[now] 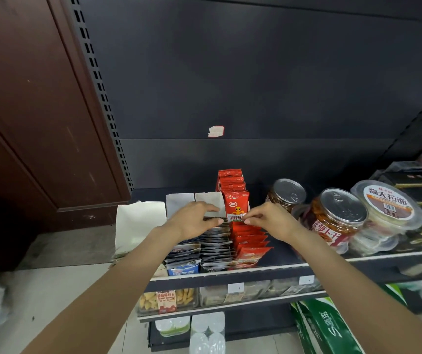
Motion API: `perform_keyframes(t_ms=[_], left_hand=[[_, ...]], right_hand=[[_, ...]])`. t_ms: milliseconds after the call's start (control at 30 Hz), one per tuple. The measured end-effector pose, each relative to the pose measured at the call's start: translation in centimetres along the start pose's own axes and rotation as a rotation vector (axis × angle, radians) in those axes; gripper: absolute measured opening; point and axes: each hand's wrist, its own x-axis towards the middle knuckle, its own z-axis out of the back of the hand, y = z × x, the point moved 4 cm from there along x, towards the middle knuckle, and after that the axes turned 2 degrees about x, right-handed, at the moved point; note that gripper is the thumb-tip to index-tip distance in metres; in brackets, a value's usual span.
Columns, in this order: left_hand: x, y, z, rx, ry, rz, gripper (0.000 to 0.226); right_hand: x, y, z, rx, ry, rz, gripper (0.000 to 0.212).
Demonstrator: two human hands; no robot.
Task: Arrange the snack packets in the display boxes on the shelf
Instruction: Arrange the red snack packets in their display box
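Rows of snack packets stand in display boxes on the dark shelf (276,261). The right row holds red packets (249,242), and more of them are stacked upright at the back. My right hand (268,221) pinches the lower edge of one upright red packet (236,206) with thumb and fingertips. Left of it runs a row of dark grey packets (215,247). My left hand (194,221) rests over the back of that row, fingers curled at the raised white flap (211,201) of its box. A third row of dark packets (183,254) ends in a blue-and-white one at the front.
Two metal-lidded jars (337,215) and stacked clear tubs of noodles (388,213) stand right of the boxes. An open white box flap (139,221) sticks out at the shelf's left end. Lower shelves hold clear snack bins (165,301) and water bottles (207,333). A brown cabinet stands left.
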Motion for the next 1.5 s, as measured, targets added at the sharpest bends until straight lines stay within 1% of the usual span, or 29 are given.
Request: perform_keyframes(t_ms=[67, 133, 233, 467, 633, 767, 933, 1100, 1200, 1267, 1367, 1433, 1500], left_hand=[[-0.7, -0.3, -0.2, 0.014, 0.002, -0.049, 0.038], [-1.4, -0.5, -0.3, 0.039, -0.015, -0.089, 0.036], [-2.0, -0.6, -0.4, 0.071, -0.03, -0.117, 0.038], [-2.6, -0.5, -0.9, 0.069, 0.035, -0.144, 0.043], [-2.8, -1.0, -0.7, 0.073, -0.005, -0.121, 0.045], [-2.7, -1.1, -0.5, 0.061, -0.023, -0.085, 0.048], [-2.3, -1.0, -0.2, 0.007, -0.046, -0.052, 0.046], [-1.7, -2.0, 1.1, -0.159, -0.111, -0.04, 0.037], [-1.2, -2.4, 2.1, -0.259, -0.164, 0.014, 0.034], [-0.9, -2.4, 2.5, -0.312, -0.162, 0.053, 0.033], [-0.8, -2.5, 2.5, -0.539, -0.087, 0.14, 0.037], [-1.0, -2.4, 2.5, -0.723, -0.05, 0.216, 0.043], [-1.3, -2.2, 2.6, -0.928, -0.025, 0.29, 0.042]], right_hand=[[-0.2, 0.0, -0.2, -0.041, -0.004, 0.002, 0.02], [-0.4, 0.1, -0.3, -0.095, -0.027, -0.003, 0.018], [-0.7, 0.1, -0.6, -0.187, -0.056, -0.027, 0.016], [-2.3, 1.0, -0.4, -0.332, -0.117, -0.055, 0.015], [-2.7, 1.7, 0.7, -0.327, -0.292, -0.081, 0.011], [-3.1, 2.2, 1.7, -0.316, -0.4, -0.078, 0.013], [-4.1, 3.3, 3.4, -0.302, -0.594, 0.001, 0.014], [-4.7, 4.9, 5.2, -0.148, -0.746, 0.064, 0.013], [-4.7, 5.7, 5.9, -0.059, -0.775, 0.067, 0.012], [-4.8, 6.2, 6.1, -0.033, -0.774, 0.079, 0.013], [-4.9, 6.6, 6.2, 0.004, -0.778, 0.099, 0.015], [-4.9, 6.7, 6.4, 0.07, -0.785, 0.102, 0.017], [-5.0, 6.7, 6.5, 0.129, -0.793, 0.106, 0.018]])
